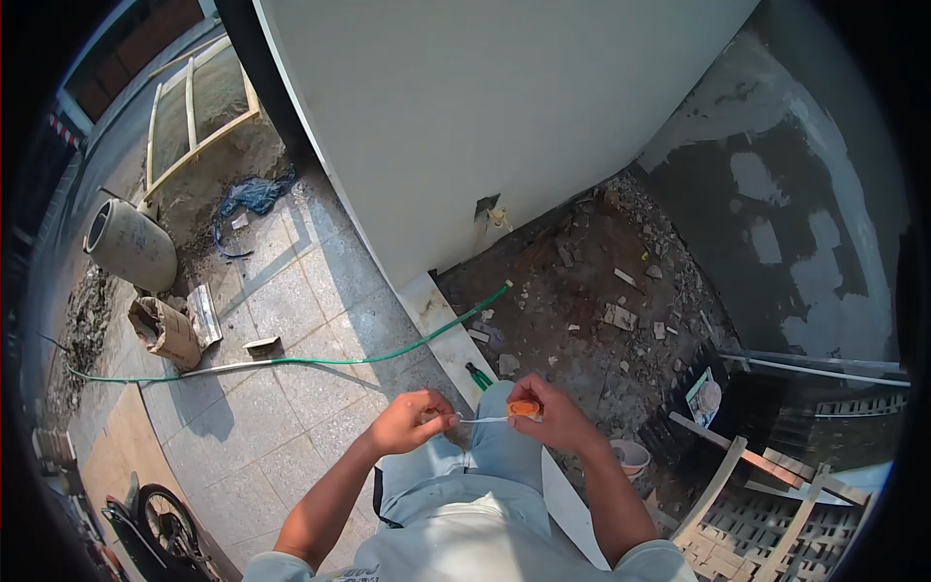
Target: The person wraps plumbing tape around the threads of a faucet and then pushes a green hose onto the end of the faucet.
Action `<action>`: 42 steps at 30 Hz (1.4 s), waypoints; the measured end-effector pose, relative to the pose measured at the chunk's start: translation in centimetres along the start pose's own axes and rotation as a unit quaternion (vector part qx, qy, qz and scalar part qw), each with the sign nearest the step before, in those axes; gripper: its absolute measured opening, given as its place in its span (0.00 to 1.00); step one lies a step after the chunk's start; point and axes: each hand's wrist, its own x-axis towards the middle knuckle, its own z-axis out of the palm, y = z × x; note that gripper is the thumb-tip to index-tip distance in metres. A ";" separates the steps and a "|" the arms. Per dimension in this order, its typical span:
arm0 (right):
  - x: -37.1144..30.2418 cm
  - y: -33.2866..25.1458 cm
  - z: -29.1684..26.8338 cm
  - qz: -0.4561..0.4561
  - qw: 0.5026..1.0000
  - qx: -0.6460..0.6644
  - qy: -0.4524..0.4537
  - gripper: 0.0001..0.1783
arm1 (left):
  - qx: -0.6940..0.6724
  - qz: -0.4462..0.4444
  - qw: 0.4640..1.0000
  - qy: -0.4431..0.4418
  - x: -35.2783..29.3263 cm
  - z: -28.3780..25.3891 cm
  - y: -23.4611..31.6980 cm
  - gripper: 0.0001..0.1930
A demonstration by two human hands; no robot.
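My right hand (545, 415) is closed around a small orange spool (524, 408) that looks like a roll of thread seal tape. A thin white strip of tape (483, 420) runs from it, stretched nearly level, across to my left hand (415, 423). There my thumb and fingers pinch the strip's loose end. Both hands are above my thighs. Just beyond them, green-handled pliers (479, 376) lie on the pale sill; their far end is dark.
A green hose (407, 351) crosses the tiles and sill. Rubble (621, 315) covers the dirt below the white wall (485, 107), which has a small opening (488, 206). A bucket (630, 458) and wooden frame (713, 495) stand right; a concrete pipe (136, 247), paper sack (167, 332) and motorcycle (160, 529) left.
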 end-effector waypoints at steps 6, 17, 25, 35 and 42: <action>9.9 -1.4 -5.1 -0.117 0.987 -0.027 0.111 0.14 | 0.075 -0.014 0.997 0.032 10.0 -6.6 -0.2 0.09; 28.6 14.3 -15.5 -0.183 0.954 -0.123 0.200 0.08 | 0.169 0.125 0.969 0.131 31.7 -6.4 -15.8 0.07; 40.1 25.1 -20.2 -0.276 0.897 -0.207 0.276 0.06 | 0.286 0.194 0.906 0.244 43.5 -5.9 -24.9 0.06; 44.2 24.6 -24.5 -0.329 0.881 -0.181 0.288 0.03 | 0.281 0.156 0.897 0.305 48.5 -6.6 -25.7 0.09; 44.8 24.1 -25.8 -0.346 0.866 -0.219 0.286 0.03 | 0.224 0.209 0.886 0.349 50.1 -6.0 -26.7 0.09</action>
